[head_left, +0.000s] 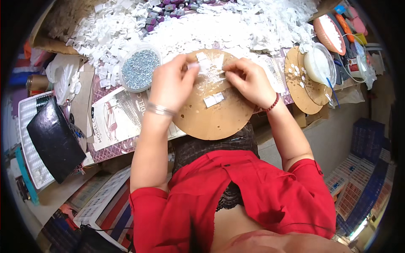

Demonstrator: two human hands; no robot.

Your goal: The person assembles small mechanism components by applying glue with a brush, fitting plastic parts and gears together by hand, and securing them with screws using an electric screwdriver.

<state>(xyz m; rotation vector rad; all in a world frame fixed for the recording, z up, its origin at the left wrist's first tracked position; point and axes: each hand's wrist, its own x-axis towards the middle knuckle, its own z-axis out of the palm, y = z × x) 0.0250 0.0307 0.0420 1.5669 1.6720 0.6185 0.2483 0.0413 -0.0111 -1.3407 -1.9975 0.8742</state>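
Observation:
A round brown cardboard disc [202, 122] lies at the table's front edge, over my lap. My left hand [171, 82] is above its left side, thumb and fingers pinched together. Something pale and blurred shows at those fingertips; I cannot make out what it is. Over the right side, my right hand [252, 80] is also pinched, and its fingertips hide whatever they hold. Between the hands is a shiny, smeared patch with small white plastic pieces around it. A pair of square white plastic pieces [213, 99] lies side by side nearer to me.
A round tub of silvery small parts [140, 69] stands left of my left hand. White plastic parts [202, 31] heap across the back, some purple pieces [158, 14] among them. At right are another cardboard disc [301, 99], a tub of white paste [317, 63] and a pink basket [322, 31].

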